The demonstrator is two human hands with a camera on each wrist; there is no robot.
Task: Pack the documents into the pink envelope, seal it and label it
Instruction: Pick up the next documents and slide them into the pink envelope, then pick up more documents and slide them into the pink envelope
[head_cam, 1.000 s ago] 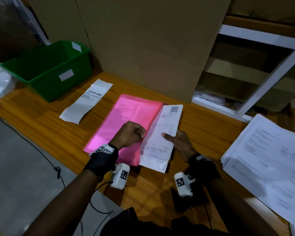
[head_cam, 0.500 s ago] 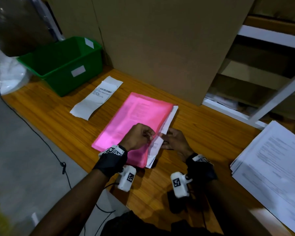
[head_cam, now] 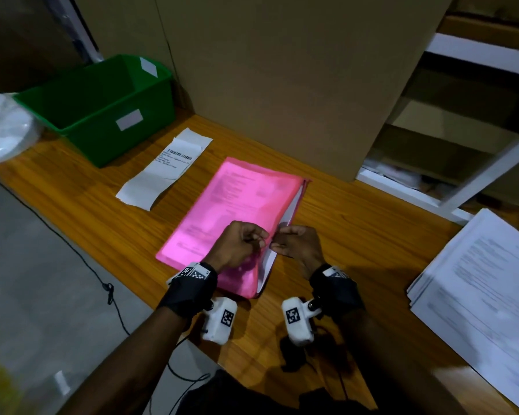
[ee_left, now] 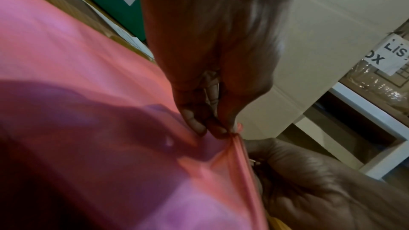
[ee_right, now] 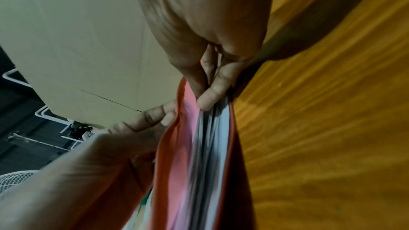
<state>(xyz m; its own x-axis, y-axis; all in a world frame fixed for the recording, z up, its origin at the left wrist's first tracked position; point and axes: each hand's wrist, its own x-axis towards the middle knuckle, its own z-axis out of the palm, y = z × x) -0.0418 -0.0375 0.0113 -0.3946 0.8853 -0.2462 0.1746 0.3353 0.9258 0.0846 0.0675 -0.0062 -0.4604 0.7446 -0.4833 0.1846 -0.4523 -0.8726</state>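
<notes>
The pink envelope lies flat on the wooden table, its open side to the right. The white documents sit almost fully inside, with only a thin edge showing along the opening. My left hand pinches the upper pink flap at that open edge, seen close up in the left wrist view. My right hand is right beside it, and its thumb and fingers pinch the edges of the documents between the two pink walls. The long white label strip lies to the left of the envelope.
A green bin stands at the back left. A large cardboard box rises right behind the envelope. At the right lies a stack of printed sheets. A white shelf frame sits at the back right, and a black cable hangs off the table's left edge.
The documents have slid left into the pink envelope, from half outside to a thin edge. My right hand followed them to the opening. My left hand kept hold of the flap.
</notes>
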